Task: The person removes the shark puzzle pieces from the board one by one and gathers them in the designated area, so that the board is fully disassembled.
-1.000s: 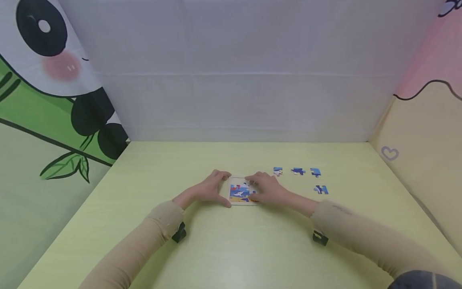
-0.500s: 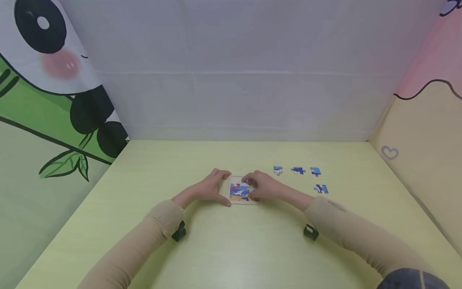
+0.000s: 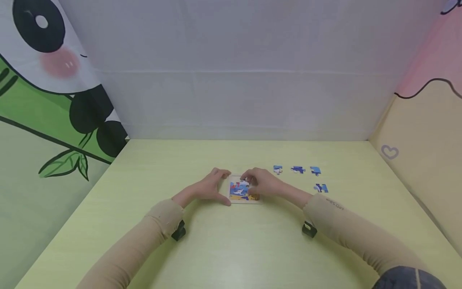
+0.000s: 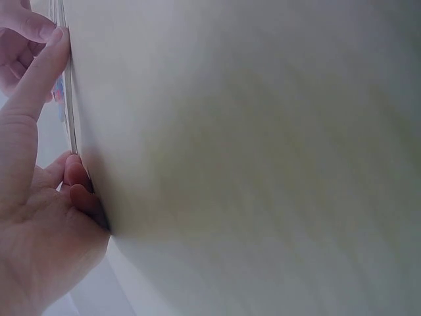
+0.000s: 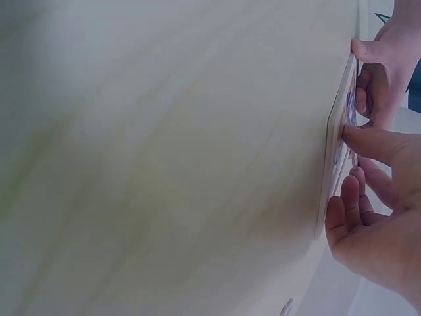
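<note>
A small framed jigsaw puzzle board (image 3: 247, 202) lies flat in the middle of the table, with sea-picture pieces (image 3: 238, 192) set in its left and lower parts. My left hand (image 3: 208, 187) holds the board's left side, thumb at the near corner and curled fingers at the far one. Over the board's right half, my right hand (image 3: 266, 183) pinches a puzzle piece (image 5: 355, 160) between thumb and fingers, close above the surface. That hand covers most of the piece and the board's upper right. In the left wrist view, the left thumb (image 4: 45, 76) presses along the board's edge.
Several loose blue-and-white puzzle pieces lie right of the board: three in a far row, including one at its middle (image 3: 298, 170), and one nearer piece (image 3: 321, 188). A pale wall (image 3: 231, 104) stands behind the table (image 3: 216, 249), with printed side panels left and right.
My right hand has shifted slightly left over the board, its thumb lifting off the lower right, where orange pieces now show. The left hand and the loose pieces stay put.
</note>
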`<state>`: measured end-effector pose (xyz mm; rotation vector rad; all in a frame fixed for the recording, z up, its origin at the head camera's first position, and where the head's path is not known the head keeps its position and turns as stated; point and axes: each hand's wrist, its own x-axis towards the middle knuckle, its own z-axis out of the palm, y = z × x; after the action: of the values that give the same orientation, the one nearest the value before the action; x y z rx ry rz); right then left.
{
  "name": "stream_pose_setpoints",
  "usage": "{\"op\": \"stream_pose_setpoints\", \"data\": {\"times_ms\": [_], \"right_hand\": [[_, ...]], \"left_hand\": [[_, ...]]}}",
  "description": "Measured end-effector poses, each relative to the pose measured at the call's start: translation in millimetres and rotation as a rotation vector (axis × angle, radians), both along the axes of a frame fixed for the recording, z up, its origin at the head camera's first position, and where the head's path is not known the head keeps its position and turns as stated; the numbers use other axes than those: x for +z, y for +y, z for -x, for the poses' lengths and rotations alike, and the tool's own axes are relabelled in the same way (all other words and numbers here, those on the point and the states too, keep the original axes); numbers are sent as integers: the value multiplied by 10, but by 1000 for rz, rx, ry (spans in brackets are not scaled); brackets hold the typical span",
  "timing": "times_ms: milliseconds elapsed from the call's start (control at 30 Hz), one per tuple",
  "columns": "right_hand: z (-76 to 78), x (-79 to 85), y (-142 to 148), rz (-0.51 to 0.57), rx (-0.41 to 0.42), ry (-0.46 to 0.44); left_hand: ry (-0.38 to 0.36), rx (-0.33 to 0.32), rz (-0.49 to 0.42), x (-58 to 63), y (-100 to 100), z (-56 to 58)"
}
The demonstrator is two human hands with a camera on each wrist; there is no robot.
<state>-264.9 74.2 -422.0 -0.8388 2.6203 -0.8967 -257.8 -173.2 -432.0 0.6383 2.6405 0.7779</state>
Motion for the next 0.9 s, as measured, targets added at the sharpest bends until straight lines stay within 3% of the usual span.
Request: {"op": "stream_pose_setpoints", "data": {"times_ms": [500, 900], "right_hand": [[-6, 66, -34, -95, 84, 40], [-36, 8, 0, -36, 35, 64]], "left_hand": [[-28, 4, -5, 39, 5, -20], [-25, -1, -14, 16, -4, -4]]}}
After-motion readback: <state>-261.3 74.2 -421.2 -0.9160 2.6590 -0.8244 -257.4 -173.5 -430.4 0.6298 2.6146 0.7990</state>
